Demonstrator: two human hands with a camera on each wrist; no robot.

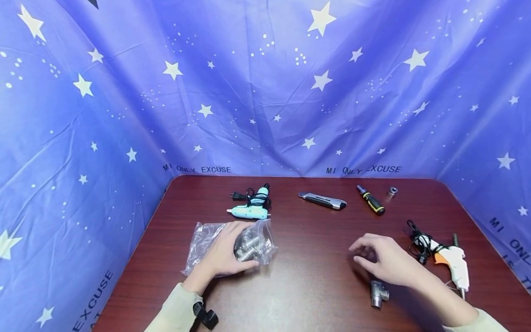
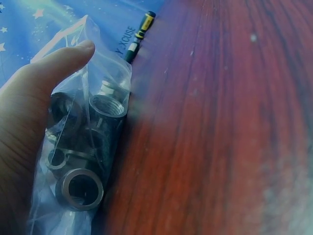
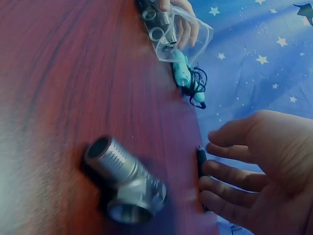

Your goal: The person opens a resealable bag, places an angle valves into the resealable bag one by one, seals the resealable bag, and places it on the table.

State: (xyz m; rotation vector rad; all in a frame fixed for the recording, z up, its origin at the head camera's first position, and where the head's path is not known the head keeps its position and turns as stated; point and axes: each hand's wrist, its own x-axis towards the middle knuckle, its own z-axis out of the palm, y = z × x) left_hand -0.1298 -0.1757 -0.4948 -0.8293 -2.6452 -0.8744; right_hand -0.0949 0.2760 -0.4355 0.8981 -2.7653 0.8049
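Observation:
My left hand (image 1: pixel 226 251) grips a clear plastic bag (image 1: pixel 199 242) on the left of the table, its thumb on the near side and its fingers over the far side. Several metal pipe fittings (image 2: pixel 80 188) show through the plastic in the left wrist view. On the right, my right hand (image 1: pixel 387 260) is held above the table with loosely bent fingers and holds nothing. Just below it a metal tee fitting (image 1: pixel 378 294) lies on the wood, apart from the fingers. The right wrist view shows this tee fitting (image 3: pixel 129 181) with its threaded end, slightly blurred.
Behind the bag lies a light blue glue gun (image 1: pixel 250 212) with its cord wrapped. A utility knife (image 1: pixel 323 201), a black-yellow screwdriver (image 1: pixel 371 200) and a small metal ring (image 1: pixel 392 190) lie along the back. A white glue gun (image 1: pixel 456 265) lies at the right.

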